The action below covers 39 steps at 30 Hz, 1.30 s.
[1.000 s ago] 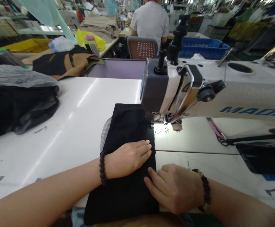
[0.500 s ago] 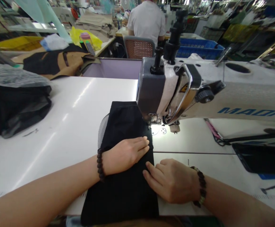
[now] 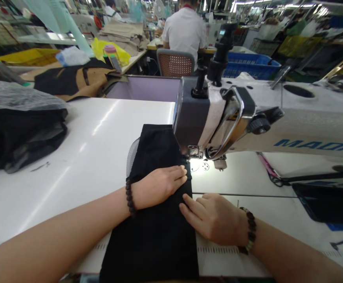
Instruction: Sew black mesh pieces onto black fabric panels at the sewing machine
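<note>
A strip of black fabric runs from the table's front edge up beneath the sewing machine's needle area. Grey mesh sticks out along its left side. My left hand lies flat on the fabric, its fingertips by the right edge just in front of the presser foot. Lower down, my right hand has its fingers curled, with thumb and forefinger closed at the fabric's right edge. How much cloth sits between those fingers is partly hidden.
Dark mesh cloth is heaped at the left. A black phone-like slab and pink-handled tool lie right of the machine. Beyond the table are a blue crate, tan and black pieces and a seated person.
The camera view has shifted slightly. The fabric seems to have slid a little farther under the machine, with both hands keeping nearly the same hold on it.
</note>
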Motion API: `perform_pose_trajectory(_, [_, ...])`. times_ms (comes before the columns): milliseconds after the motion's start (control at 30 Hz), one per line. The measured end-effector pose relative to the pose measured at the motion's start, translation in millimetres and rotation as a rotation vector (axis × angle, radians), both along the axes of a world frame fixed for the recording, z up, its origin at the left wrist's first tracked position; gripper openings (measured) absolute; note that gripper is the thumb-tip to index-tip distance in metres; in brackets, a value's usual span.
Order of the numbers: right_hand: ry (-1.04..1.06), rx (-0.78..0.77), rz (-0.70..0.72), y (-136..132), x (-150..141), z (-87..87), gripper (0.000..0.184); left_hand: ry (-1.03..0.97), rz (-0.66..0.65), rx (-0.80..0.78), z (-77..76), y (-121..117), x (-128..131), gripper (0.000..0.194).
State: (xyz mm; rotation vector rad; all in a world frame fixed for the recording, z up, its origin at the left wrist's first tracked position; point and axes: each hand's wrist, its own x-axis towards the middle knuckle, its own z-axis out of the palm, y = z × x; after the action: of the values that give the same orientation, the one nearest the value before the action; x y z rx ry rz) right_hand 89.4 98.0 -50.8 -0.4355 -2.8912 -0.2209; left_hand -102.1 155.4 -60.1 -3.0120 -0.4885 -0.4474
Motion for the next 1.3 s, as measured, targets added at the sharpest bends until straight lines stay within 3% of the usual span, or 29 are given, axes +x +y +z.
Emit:
perform_pose_trajectory(367, [0.001, -0.006, -0.095, 9, -1, -2.6, 0.037, 0.094, 0.054, -0.076, -3.1, 18, 3, 0.029])
perform_pose_trajectory(833, [-0.026, -0.020, -0.229, 19, -4, -9.4, 0.035, -0.021, 0.127, -0.097, -10.6, 36, 5, 0.023])
perform_pose_trajectory(1300, [-0.114, 0.004, -0.249, 20, -6, -8.5, 0.033, -0.062, 0.130, -0.138, -9.7, 41, 6, 0.018])
